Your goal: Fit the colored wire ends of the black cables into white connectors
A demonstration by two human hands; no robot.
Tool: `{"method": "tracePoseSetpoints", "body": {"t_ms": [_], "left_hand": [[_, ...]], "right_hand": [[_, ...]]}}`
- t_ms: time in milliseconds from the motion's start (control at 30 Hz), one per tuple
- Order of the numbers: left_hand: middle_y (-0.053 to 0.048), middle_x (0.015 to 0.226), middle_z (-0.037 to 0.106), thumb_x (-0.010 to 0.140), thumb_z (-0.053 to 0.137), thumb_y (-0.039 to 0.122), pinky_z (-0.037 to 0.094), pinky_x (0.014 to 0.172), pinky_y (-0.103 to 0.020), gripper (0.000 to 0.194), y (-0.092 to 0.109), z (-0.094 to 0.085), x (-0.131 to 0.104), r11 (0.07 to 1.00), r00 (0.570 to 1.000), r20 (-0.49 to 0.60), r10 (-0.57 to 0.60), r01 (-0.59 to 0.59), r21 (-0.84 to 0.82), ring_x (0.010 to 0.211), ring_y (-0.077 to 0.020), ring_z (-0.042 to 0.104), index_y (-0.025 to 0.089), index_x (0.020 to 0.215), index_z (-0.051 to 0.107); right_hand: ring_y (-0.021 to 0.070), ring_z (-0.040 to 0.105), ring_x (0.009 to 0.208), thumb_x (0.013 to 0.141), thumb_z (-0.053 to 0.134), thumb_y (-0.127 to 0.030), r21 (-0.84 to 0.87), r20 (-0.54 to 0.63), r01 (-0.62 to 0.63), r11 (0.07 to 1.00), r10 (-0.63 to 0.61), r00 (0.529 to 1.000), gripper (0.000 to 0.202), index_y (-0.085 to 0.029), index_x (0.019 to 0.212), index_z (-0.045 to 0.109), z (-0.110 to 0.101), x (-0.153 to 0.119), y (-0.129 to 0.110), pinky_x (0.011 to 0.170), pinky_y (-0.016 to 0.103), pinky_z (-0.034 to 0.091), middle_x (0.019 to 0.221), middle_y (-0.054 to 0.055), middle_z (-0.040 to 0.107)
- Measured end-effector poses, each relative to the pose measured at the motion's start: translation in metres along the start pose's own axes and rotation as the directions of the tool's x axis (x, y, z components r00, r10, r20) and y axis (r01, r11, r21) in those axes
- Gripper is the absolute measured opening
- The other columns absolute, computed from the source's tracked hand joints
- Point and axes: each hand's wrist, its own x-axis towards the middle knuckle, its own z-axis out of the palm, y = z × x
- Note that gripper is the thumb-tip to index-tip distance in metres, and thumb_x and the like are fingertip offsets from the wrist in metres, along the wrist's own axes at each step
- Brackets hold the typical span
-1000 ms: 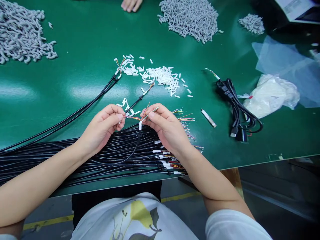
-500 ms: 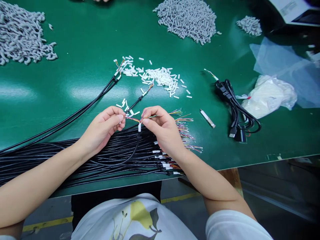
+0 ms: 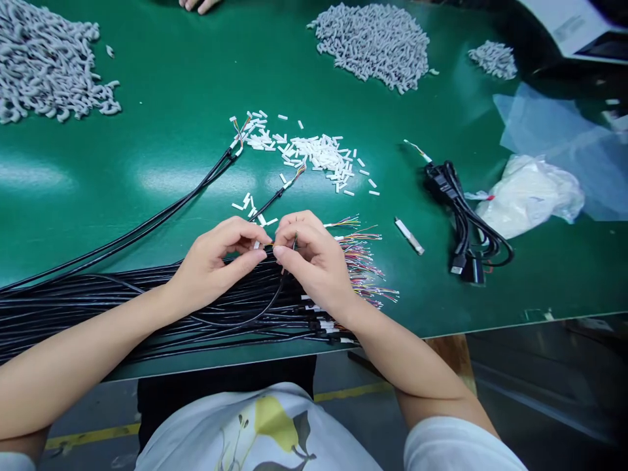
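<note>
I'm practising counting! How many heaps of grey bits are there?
3: a left heap, cut off by the picture's edge; a middle heap at the back; and a small heap to its right.

Both hands (image 3: 271,252) pinching thin wires (image 3: 269,244); black cables (image 3: 147,301) beneath; white tubes (image 3: 321,154) scattered beyond; knife (image 3: 409,236) lying right

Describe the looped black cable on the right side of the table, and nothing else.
The black cable looks smooth and plastic-coated, gathered in long loops and lying flat on the green table. One end has a white sleeve with thin wires sticking out; near the front is a plug with a metal tip. No hand touches it. It lies beside the whitish plastic bag; whether they touch is unclear.
</note>
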Motion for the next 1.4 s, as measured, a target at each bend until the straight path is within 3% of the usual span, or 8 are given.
{"method": "tracePoseSetpoints", "body": {"t_ms": [133, 267, 333, 433, 600, 767, 867, 1400], "left_hand": [[0.001, 0.086, 0.066, 0.090, 0.068, 0.016, 0.048, 0.068, -0.024, 0.005, -0.0016, -0.0010, 0.0010, 0.993, 0.998, -0.011, 0.062, -0.061, 0.098, 0.077, -0.0113, 0.060, 0.021, 0.091, 0.068], [0.000, 0.081, 0.066, 0.091, 0.068, 0.022, 0.047, 0.068, -0.026, 0.007, 0.0005, -0.0019, 0.0026, 0.998, 0.999, -0.008, -0.043, 0.043, 0.051, 0.076, -0.0129, 0.060, 0.020, 0.083, 0.067], [0.000, 0.077, 0.065, 0.090, 0.069, 0.025, 0.047, 0.067, -0.026, 0.011, 0.0030, -0.0018, 0.0036, 0.989, 0.989, 0.015, -0.144, 0.145, -0.023, 0.073, -0.0127, 0.059, 0.019, 0.080, 0.067], [0.000, 0.076, 0.065, 0.087, 0.073, 0.027, 0.050, 0.069, -0.026, 0.012, 0.0049, -0.0012, 0.0056, 0.922, 0.951, 0.089, -0.297, 0.310, -0.234, 0.070, -0.0116, 0.060, 0.018, 0.082, 0.068], [-0.001, 0.084, 0.072, 0.081, 0.081, 0.021, 0.057, 0.070, -0.024, 0.025, 0.0015, -0.0012, 0.0074, 0.747, 0.922, 0.160, -0.353, 0.381, -0.545, 0.072, -0.0117, 0.068, 0.019, 0.103, 0.071], [-0.003, 0.085, 0.075, 0.077, 0.085, 0.023, 0.059, 0.063, -0.020, 0.022, 0.0004, -0.0028, 0.0073, 0.677, 0.857, 0.233, -0.460, 0.508, -0.532, 0.068, -0.0112, 0.071, 0.017, 0.095, 0.074], [-0.001, 0.080, 0.075, 0.075, 0.088, 0.024, 0.058, 0.058, -0.017, 0.024, 0.0008, -0.0028, 0.0080, 0.651, 0.839, 0.253, -0.482, 0.536, -0.537, 0.064, -0.0098, 0.070, 0.018, 0.095, 0.074], [0.000, 0.072, 0.075, 0.073, 0.087, 0.021, 0.061, 0.059, -0.021, 0.022, 0.0046, -0.0002, 0.0094, 0.697, 0.849, 0.221, -0.480, 0.522, -0.492, 0.059, -0.0112, 0.070, 0.017, 0.088, 0.071]], "right_hand": [[0.0099, 0.053, 0.078, 0.088, 0.059, -0.009, -0.087, 0.027, 0.051, 0.995, -0.048, 0.998, 0.015, -0.019, 0.078, 0.059, -0.0003, -0.0003, -0.0008, 0.057, 0.021, 0.042, 0.092, 0.001, 0.054], [0.0090, 0.052, 0.074, 0.089, 0.061, -0.007, -0.201, -0.018, 0.222, 0.954, -0.230, 0.973, 0.013, -0.020, 0.087, 0.061, 0.0038, -0.0014, 0.0034, 0.061, 0.024, 0.046, 0.092, 0.000, 0.054], [0.0098, 0.053, 0.074, 0.090, 0.062, -0.008, -0.253, -0.037, 0.290, 0.923, -0.309, 0.950, 0.013, -0.022, 0.089, 0.063, 0.0055, -0.0019, 0.0050, 0.062, 0.025, 0.047, 0.090, 0.000, 0.053], [0.0107, 0.052, 0.073, 0.089, 0.062, -0.009, -0.280, -0.069, 0.293, 0.914, -0.323, 0.944, 0.014, -0.023, 0.086, 0.062, 0.0059, -0.0023, 0.0045, 0.059, 0.025, 0.046, 0.088, 0.000, 0.052], [0.0101, 0.050, 0.068, 0.085, 0.061, -0.010, -0.303, -0.089, 0.246, 0.921, -0.284, 0.955, 0.013, -0.023, 0.084, 0.061, 0.0042, -0.0031, 0.0014, 0.054, 0.026, 0.047, 0.095, 0.002, 0.051], [0.0114, 0.051, 0.070, 0.082, 0.060, -0.007, -0.384, -0.100, 0.301, 0.873, -0.363, 0.926, 0.016, -0.023, 0.082, 0.059, 0.0054, -0.0031, 0.0035, 0.054, 0.027, 0.045, 0.094, 0.003, 0.052], [0.0132, 0.053, 0.074, 0.081, 0.059, -0.005, -0.418, -0.107, 0.328, 0.847, -0.404, 0.909, 0.018, -0.023, 0.082, 0.058, 0.0065, -0.0030, 0.0054, 0.058, 0.029, 0.046, 0.093, 0.003, 0.052], [0.0149, 0.059, 0.081, 0.083, 0.057, -0.007, -0.444, -0.113, 0.324, 0.836, -0.411, 0.905, 0.017, -0.023, 0.082, 0.054, 0.0091, -0.0041, 0.0064, 0.060, 0.028, 0.049, 0.092, 0.004, 0.053]]}}
